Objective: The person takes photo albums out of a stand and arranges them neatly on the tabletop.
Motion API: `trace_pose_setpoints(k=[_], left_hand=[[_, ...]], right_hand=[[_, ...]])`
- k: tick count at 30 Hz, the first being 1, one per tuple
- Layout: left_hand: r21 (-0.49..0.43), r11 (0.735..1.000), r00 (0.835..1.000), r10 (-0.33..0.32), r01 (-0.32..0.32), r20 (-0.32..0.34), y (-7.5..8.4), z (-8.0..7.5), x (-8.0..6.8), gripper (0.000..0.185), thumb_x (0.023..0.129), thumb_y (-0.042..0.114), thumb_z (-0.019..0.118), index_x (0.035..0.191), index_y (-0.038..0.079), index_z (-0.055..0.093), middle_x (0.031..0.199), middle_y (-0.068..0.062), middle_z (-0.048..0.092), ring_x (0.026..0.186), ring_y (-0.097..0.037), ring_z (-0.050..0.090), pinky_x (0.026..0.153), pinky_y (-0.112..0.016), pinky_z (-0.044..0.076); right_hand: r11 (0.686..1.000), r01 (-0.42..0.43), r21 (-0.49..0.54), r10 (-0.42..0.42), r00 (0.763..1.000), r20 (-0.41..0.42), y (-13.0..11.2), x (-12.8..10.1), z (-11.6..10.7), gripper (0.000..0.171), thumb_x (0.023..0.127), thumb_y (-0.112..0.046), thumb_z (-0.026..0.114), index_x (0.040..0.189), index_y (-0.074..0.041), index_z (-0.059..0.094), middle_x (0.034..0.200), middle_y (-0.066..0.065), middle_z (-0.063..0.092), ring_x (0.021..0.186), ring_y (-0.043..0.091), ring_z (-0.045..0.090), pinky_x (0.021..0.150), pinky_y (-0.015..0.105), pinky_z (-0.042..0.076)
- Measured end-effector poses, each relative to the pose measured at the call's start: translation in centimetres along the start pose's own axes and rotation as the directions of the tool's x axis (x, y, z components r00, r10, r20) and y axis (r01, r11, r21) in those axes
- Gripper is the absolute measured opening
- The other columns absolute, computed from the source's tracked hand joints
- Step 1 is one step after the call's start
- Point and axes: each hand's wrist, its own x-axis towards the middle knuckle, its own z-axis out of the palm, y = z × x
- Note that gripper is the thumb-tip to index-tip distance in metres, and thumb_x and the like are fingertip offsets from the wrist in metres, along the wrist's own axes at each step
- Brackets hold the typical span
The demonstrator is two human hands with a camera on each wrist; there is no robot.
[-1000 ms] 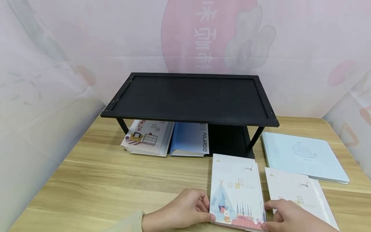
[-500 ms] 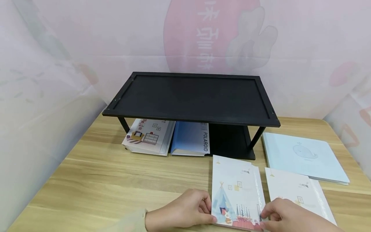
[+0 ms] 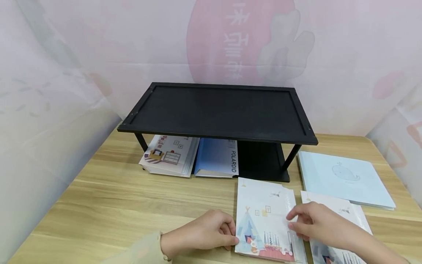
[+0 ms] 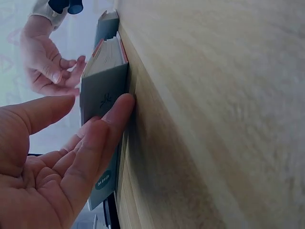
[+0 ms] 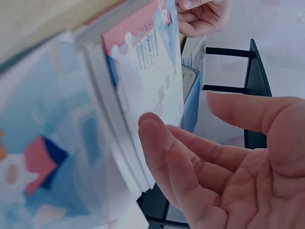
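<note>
A white photo album [image 3: 255, 225] with a blue tent drawing lies in front of the black shelf. My left hand [image 3: 207, 231] is at its left edge; in the left wrist view its straight fingers touch the album's grey-green spine [image 4: 107, 88]. My right hand [image 3: 321, 223] hovers at the right edge, fingers loosely bent and thumb apart, holding nothing. Under that hand lies a second white album [image 3: 334, 200], partly hidden by it. In the right wrist view, the first album's layered pages [image 5: 126, 138] stand out beyond its cover.
The black two-tier shelf [image 3: 214, 113] stands at the back. On its lower board sit a stack of white albums [image 3: 171, 156] and a blue POLAROID album [image 3: 215, 157]. A light blue whale album [image 3: 346, 178] lies to the right on the wooden table [image 3: 132, 205].
The right hand has let go of the tent album's lower right edge and moved up and away. The album has shifted slightly left, its cover offset from the pages. The left hand stays beside it.
</note>
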Motion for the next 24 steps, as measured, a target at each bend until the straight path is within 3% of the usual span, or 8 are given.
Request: trace_pose_setpoints(k=[5, 9, 16, 20, 24], left_hand=[[0.018, 1.0, 1.0, -0.005, 0.005, -0.009, -0.1, -0.8, 0.0, 0.009, 0.091, 0.012, 0.071, 0.085, 0.008, 0.066, 0.073, -0.007, 0.072, 0.065, -0.013, 0.069, 0.062, -0.018, 0.052], [0.08, 0.997, 0.998, 0.013, -0.009, -0.061, -0.1, -2.1, -0.1, 0.008, 0.092, 0.014, 0.07, 0.089, 0.008, 0.068, 0.076, -0.006, 0.072, 0.066, -0.013, 0.067, 0.059, -0.02, 0.052], [0.197, 0.98, 0.981, 0.058, -0.021, -0.186, -0.5, -5.2, -0.4, 0.01, 0.094, 0.017, 0.068, 0.095, 0.007, 0.069, 0.084, -0.003, 0.071, 0.075, -0.013, 0.064, 0.063, -0.022, 0.052], [0.241, 0.97, 0.951, 0.075, -0.001, -0.299, -0.9, -7.4, -0.5, 0.012, 0.093, 0.015, 0.068, 0.098, 0.005, 0.068, 0.087, -0.003, 0.069, 0.078, -0.012, 0.063, 0.068, -0.022, 0.052], [0.263, 0.964, 0.893, 0.075, 0.049, -0.444, -1.1, -9.3, -0.6, 0.014, 0.093, 0.013, 0.066, 0.102, 0.003, 0.068, 0.09, -0.005, 0.07, 0.079, -0.012, 0.062, 0.068, -0.024, 0.052]], right_hand=[[0.998, 0.064, -0.007, -0.064, 0.994, -0.094, -1.2, 1.7, -0.8, 0.025, 0.095, -0.022, 0.065, 0.111, -0.003, 0.068, 0.08, -0.002, 0.062, 0.068, 0.003, 0.054, 0.06, 0.022, 0.047], [0.996, 0.086, 0.023, -0.081, 0.984, -0.162, -2.1, 3.1, -1.4, 0.025, 0.094, -0.019, 0.066, 0.111, -0.001, 0.069, 0.091, 0.002, 0.068, 0.077, 0.007, 0.058, 0.067, 0.023, 0.051], [0.994, 0.046, 0.097, -0.023, 0.973, -0.23, -3.1, 5.1, -1.7, 0.025, 0.094, -0.018, 0.066, 0.112, -0.001, 0.069, 0.097, 0.006, 0.07, 0.086, 0.016, 0.06, 0.073, 0.026, 0.052], [0.991, 0.061, 0.122, -0.028, 0.966, -0.256, -3.4, 6.4, -1.5, 0.025, 0.096, -0.019, 0.065, 0.113, -0.001, 0.069, 0.099, 0.008, 0.07, 0.087, 0.018, 0.061, 0.075, 0.03, 0.051], [0.989, 0.089, 0.121, -0.048, 0.951, -0.304, -3.5, 7.8, -1.4, 0.025, 0.097, -0.018, 0.064, 0.113, 0.001, 0.068, 0.1, 0.009, 0.071, 0.088, 0.019, 0.064, 0.077, 0.03, 0.052]])
